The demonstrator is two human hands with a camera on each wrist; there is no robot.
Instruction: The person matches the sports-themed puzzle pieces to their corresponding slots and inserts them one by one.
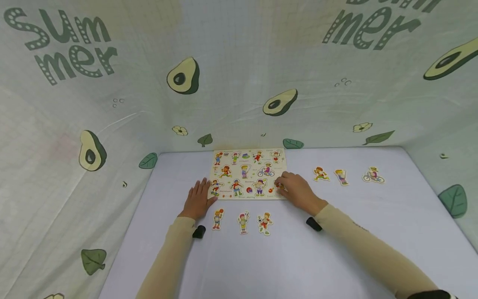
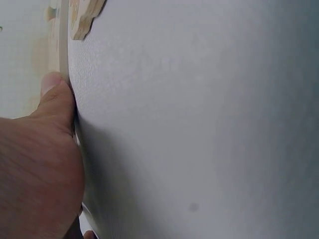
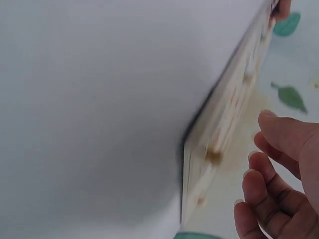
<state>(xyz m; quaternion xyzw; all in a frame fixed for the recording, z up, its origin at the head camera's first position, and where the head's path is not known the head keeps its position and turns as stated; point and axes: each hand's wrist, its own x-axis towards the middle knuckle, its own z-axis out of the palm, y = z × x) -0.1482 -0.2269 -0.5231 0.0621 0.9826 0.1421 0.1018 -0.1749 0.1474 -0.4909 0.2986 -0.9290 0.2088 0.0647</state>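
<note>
Here's a pale, smooth desk (image 1: pixel 284 265), backed and flanked by pale cloth (image 1: pixel 228 116) printed with avocados, leaves and "Summer". The puzzle board (image 1: pixel 237 168) lies flat at its far edge. Left hand (image 1: pixel 198 200) spread, released, thumb on the board's edge; right hand (image 1: pixel 296 192) over its right side, fingers bent, whether gripping I can't tell. Three loose pieces (image 1: pixel 243 223) nearer, three cutouts (image 1: pixel 341 177) to the right!

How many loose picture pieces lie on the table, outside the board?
6. In front of the board: basketball piece, middle piece and soccer piece. To its right: runner piece, bat piece and bicycle piece. More may be hidden under the arms.
</note>
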